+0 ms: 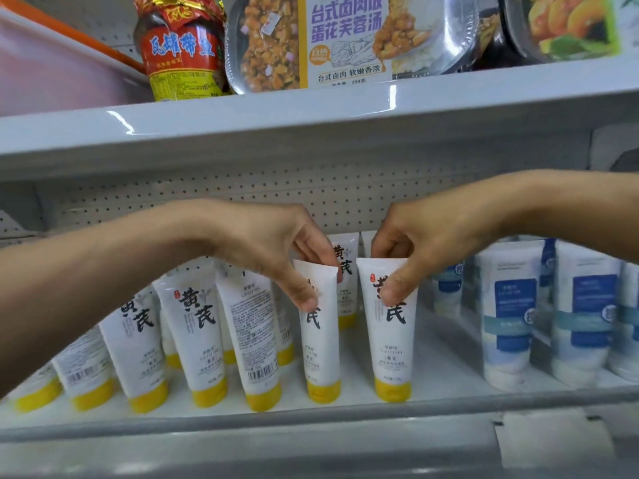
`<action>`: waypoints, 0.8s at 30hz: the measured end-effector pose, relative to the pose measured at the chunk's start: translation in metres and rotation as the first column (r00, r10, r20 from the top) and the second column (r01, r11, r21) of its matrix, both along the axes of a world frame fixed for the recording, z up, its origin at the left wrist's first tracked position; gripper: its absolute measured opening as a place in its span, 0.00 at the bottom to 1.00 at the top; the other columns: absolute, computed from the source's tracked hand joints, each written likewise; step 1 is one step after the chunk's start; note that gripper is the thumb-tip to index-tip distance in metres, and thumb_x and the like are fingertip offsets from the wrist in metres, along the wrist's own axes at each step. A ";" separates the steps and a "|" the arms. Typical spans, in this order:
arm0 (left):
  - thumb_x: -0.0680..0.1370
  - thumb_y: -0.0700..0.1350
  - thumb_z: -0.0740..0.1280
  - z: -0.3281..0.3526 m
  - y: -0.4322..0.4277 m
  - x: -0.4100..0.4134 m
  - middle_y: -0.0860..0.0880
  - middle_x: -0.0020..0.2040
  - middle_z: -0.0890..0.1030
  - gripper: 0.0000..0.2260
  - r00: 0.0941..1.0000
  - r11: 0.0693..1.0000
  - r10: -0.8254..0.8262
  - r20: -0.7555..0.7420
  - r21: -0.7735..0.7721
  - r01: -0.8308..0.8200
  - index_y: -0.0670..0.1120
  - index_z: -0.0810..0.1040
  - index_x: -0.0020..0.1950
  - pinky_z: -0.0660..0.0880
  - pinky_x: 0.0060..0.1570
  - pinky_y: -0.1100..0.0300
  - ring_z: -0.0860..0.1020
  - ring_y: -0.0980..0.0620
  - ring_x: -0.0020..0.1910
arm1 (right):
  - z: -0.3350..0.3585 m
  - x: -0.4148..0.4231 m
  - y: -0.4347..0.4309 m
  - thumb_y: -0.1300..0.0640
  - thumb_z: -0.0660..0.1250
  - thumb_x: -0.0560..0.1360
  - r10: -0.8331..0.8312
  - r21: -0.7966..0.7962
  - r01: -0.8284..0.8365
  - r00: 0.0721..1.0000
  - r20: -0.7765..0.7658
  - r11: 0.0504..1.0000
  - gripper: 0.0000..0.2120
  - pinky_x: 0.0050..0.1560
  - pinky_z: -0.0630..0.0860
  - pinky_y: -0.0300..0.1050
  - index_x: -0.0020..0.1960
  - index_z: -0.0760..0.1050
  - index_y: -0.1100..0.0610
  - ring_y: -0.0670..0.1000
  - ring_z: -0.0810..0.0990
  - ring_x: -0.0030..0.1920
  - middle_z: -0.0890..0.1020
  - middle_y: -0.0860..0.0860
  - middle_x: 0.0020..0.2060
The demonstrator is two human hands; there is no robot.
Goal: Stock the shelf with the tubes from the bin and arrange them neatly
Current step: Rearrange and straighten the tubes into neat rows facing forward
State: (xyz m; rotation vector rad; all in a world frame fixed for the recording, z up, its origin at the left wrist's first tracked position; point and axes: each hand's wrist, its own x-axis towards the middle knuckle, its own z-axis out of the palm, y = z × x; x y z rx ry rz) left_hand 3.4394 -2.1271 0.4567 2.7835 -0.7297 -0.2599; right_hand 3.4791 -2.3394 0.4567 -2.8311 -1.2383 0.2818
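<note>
While both your arms reach over the shelf [311, 414], your left hand [276, 250] pinches the top of one yellow-capped tube [320, 344], fingers [306, 299] closed on its flat end. Your right hand [415, 250] grips the neighbouring tube [392, 344] the same way. Both tubes stand cap-down near the shelf's front edge, just beside each other. More yellow tubes [197, 340] line the left part; blue tubes [511, 316] stand toward the right end.

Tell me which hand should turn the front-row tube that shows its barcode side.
Left. The left hand pinches the tube right beside the barcode-facing tube; the right hand holds another tube farther away.
</note>
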 end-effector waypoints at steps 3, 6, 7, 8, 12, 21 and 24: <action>0.71 0.44 0.76 -0.010 -0.005 0.005 0.57 0.46 0.86 0.10 0.999 0.999 -0.027 0.040 0.022 0.026 0.48 0.85 0.52 0.79 0.51 0.63 0.83 0.59 0.47 | -0.012 0.002 0.000 0.47 0.73 0.71 -0.011 0.016 0.010 1.000 0.017 1.000 0.09 0.45 0.79 0.36 0.49 0.80 0.48 0.41 0.85 0.42 0.86 0.41 0.43; 0.72 0.46 0.75 -0.013 -0.010 0.009 0.56 0.45 0.86 0.06 0.997 0.999 -0.018 0.080 0.049 0.014 0.48 0.84 0.48 0.81 0.51 0.55 0.84 0.57 0.45 | -0.014 0.002 -0.005 0.51 0.71 0.73 -0.001 0.022 0.001 1.000 0.001 1.000 0.05 0.42 0.77 0.34 0.48 0.80 0.49 0.42 0.85 0.38 0.86 0.41 0.38; 0.73 0.47 0.75 -0.014 -0.012 0.010 0.55 0.45 0.86 0.06 0.996 0.998 -0.013 0.092 0.059 0.007 0.48 0.84 0.48 0.81 0.51 0.52 0.84 0.56 0.45 | -0.014 0.002 -0.007 0.51 0.71 0.73 0.006 0.021 -0.006 1.000 0.004 1.000 0.04 0.42 0.77 0.35 0.48 0.80 0.49 0.43 0.85 0.38 0.85 0.41 0.38; 0.73 0.48 0.74 -0.015 -0.014 0.011 0.54 0.45 0.86 0.06 0.995 0.998 -0.007 0.099 0.061 0.001 0.47 0.84 0.47 0.81 0.50 0.50 0.84 0.55 0.44 | -0.014 0.003 -0.009 0.52 0.72 0.73 0.011 0.024 -0.011 1.000 0.007 1.000 0.04 0.43 0.77 0.36 0.47 0.80 0.49 0.43 0.85 0.38 0.85 0.40 0.38; 0.75 0.44 0.73 -0.019 -0.028 0.011 0.49 0.45 0.86 0.08 0.998 0.999 0.042 0.054 -0.029 -0.041 0.42 0.83 0.50 0.83 0.43 0.48 0.85 0.51 0.43 | -0.013 0.005 -0.018 0.49 0.72 0.72 -0.005 0.010 0.005 1.000 0.025 1.000 0.05 0.42 0.78 0.35 0.48 0.80 0.47 0.41 0.84 0.40 0.85 0.40 0.42; 0.73 0.43 0.74 -0.024 -0.047 0.017 0.49 0.42 0.86 0.05 0.994 0.989 0.091 0.059 -0.122 -0.083 0.44 0.83 0.47 0.83 0.40 0.52 0.85 0.50 0.40 | -0.013 0.009 -0.026 0.47 0.72 0.71 -0.008 -0.004 0.008 0.997 0.072 1.000 0.10 0.47 0.81 0.38 0.51 0.80 0.47 0.41 0.84 0.43 0.85 0.39 0.45; 0.73 0.44 0.75 -0.025 -0.046 0.016 0.51 0.41 0.86 0.05 0.993 0.988 0.104 0.049 -0.118 -0.098 0.44 0.83 0.46 0.83 0.40 0.54 0.85 0.50 0.39 | -0.013 0.010 -0.026 0.47 0.72 0.72 -0.012 -0.011 0.013 0.996 0.085 1.000 0.10 0.48 0.82 0.40 0.52 0.81 0.48 0.42 0.84 0.43 0.85 0.40 0.45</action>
